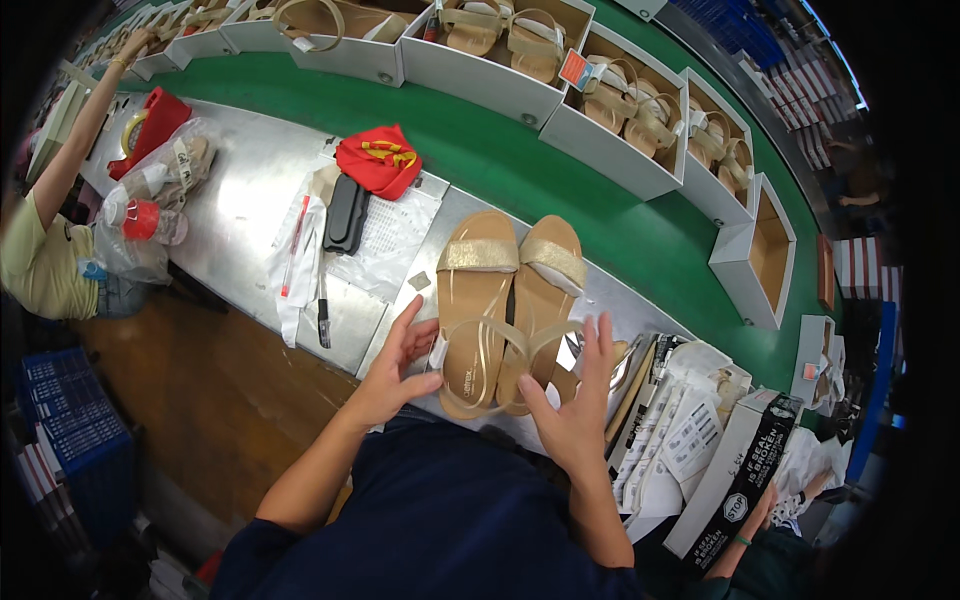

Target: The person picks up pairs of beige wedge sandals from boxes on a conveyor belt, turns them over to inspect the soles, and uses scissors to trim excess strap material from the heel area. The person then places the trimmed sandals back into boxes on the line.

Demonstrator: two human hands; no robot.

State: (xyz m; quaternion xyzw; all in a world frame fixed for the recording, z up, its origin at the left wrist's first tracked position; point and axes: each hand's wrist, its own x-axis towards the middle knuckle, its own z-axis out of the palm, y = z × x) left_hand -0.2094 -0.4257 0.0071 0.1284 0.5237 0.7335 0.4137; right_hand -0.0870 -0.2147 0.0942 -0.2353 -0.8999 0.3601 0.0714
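Observation:
A pair of tan sandals lies side by side on the metal table in front of me, toes pointing away. The left sandal (477,300) and the right sandal (550,275) each have a glittery gold band over the toes, with pale padding under it. Their thin ankle straps loop up at the heels. Beside the left heel is my left hand (392,378), fingers apart and the thumb close to the strap. My right hand (572,412) is spread at the right heel, its thumb near the strap. Whether either hand touches the shoes, I cannot tell. Neither grips anything.
Open white shoeboxes (625,125) with sandals line a green surface (450,150) beyond the metal table (250,150). To the left lie a red cloth (380,162), a black case (345,215) and a marker (323,322). Papers (680,430) and a long box (735,480) stand right; co-workers flank me.

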